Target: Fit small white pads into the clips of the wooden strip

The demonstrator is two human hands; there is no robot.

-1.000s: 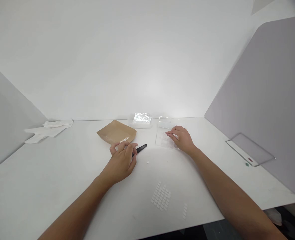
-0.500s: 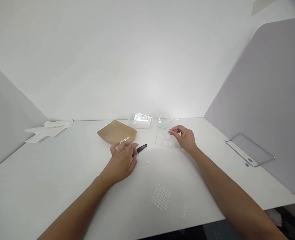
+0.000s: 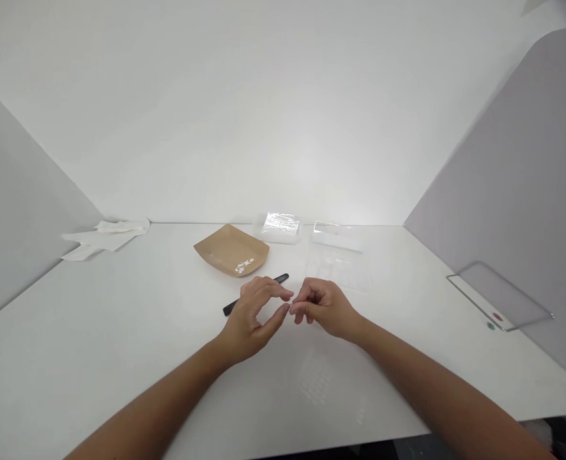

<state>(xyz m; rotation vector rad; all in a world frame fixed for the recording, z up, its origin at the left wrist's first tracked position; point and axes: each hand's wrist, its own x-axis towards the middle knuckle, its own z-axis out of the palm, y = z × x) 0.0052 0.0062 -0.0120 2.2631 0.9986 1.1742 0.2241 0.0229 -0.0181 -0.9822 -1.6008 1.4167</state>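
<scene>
My right hand (image 3: 328, 309) pinches with thumb and forefinger at the middle of the table; a tiny white piece (image 3: 290, 305) shows at its fingertips. Facing it, my left hand (image 3: 254, 319) has thumb and forefinger apart, their tips close to that piece. Whether the left thumb touches it I cannot tell. Behind the left hand lies a slim black tool (image 3: 282, 278), partly covered by the hand. A brown paper tray (image 3: 216, 248) holding several small white bits (image 3: 243, 265) stands just beyond. In front of my hands is a grid of small pale pieces (image 3: 313, 378), blurred.
A clear plastic-wrapped pack (image 3: 282, 227) sits at the back wall, with a clear box or sheet (image 3: 335, 236) to its right and a flat clear sheet (image 3: 340, 268) nearer. White tissues (image 3: 103, 239) lie at left. A wire frame (image 3: 501, 297) is at the right panel.
My right hand has come left and nearer from the clear sheet to meet my left hand. The left hand has moved right, exposing more of the black tool and the tray's white bits.
</scene>
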